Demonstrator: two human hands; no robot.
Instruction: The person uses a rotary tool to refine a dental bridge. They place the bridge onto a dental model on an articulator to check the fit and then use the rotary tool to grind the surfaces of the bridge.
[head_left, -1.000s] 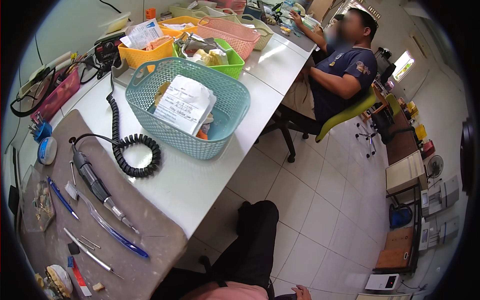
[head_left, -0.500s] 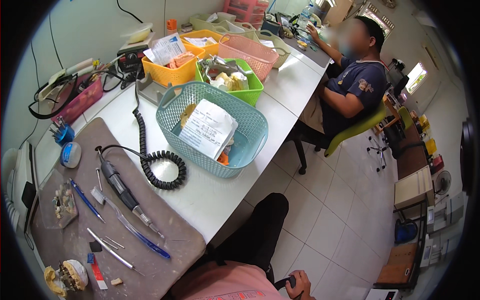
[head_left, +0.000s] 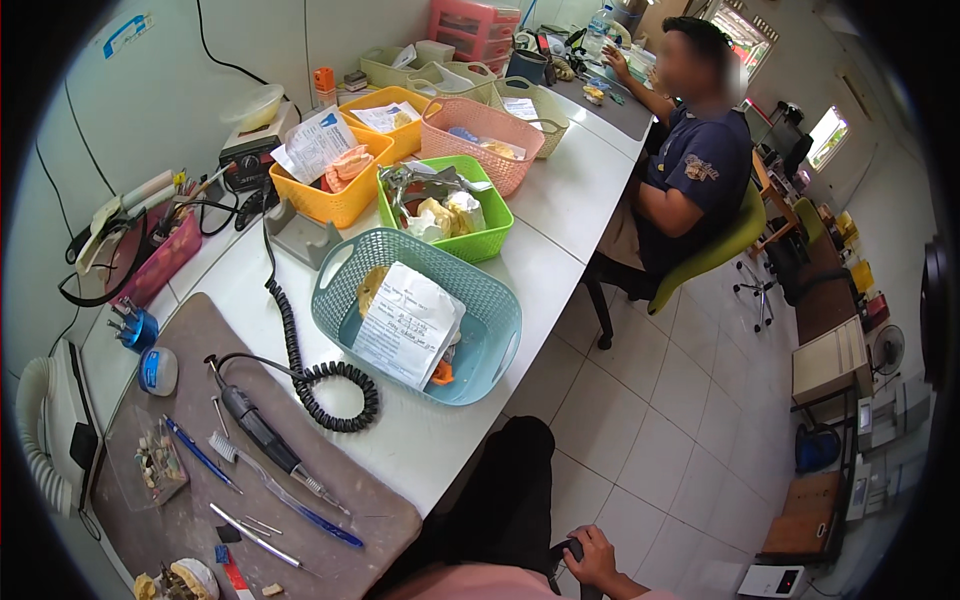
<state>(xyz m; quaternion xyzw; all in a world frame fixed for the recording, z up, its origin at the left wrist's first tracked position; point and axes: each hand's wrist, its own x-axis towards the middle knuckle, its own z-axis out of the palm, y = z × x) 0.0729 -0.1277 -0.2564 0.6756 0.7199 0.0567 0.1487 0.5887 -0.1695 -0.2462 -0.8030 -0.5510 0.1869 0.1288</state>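
White worktable (head_left: 590, 200), tiled floor. Right hand (head_left: 598, 556) grips dark chair part (head_left: 566, 553) below table edge — left hand unseen. Teal basket (head_left: 420, 318) near edge — knee bump could tip it.

A white printed paper packet (head_left: 408, 325) lies in the teal basket (head_left: 500, 340). Another white printed sheet (head_left: 315, 143) leans in the orange basket (head_left: 330, 205). A blue-and-white sticker (head_left: 125, 32) sits on the wall.

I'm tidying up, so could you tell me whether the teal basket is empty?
Not empty: the teal basket holds a printed sheet and something orange beneath.
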